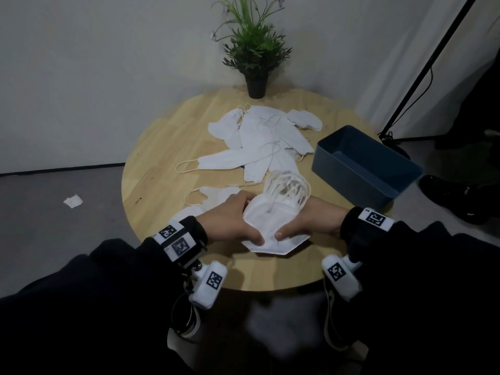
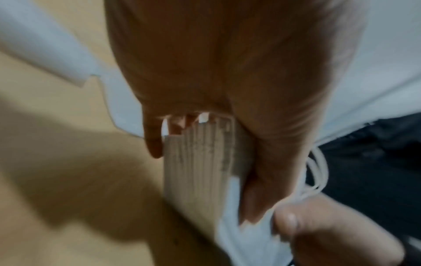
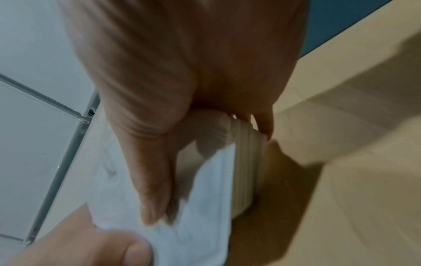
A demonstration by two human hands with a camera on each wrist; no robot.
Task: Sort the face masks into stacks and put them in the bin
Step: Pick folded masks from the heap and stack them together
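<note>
1. head: left hand (image 1: 232,220) and right hand (image 1: 311,220) clamp a stack of masks (image 1: 270,226) just left of the blue bin (image 1: 362,163); loose masks (image 1: 259,139) lie left of the bin.
2. left wrist: thumb and fingers (image 2: 154,144) squeeze the stack's layered edge.
3. right wrist: fingers (image 3: 264,124) and thumb pinch the stack, with the bin behind.

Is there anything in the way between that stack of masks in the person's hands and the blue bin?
Nothing visible blocks it. The stack of masks, held by the left hand and right hand, sits near the table edge; the blue bin stands open, with bare wood between. The loose masks lie farther back.
</note>
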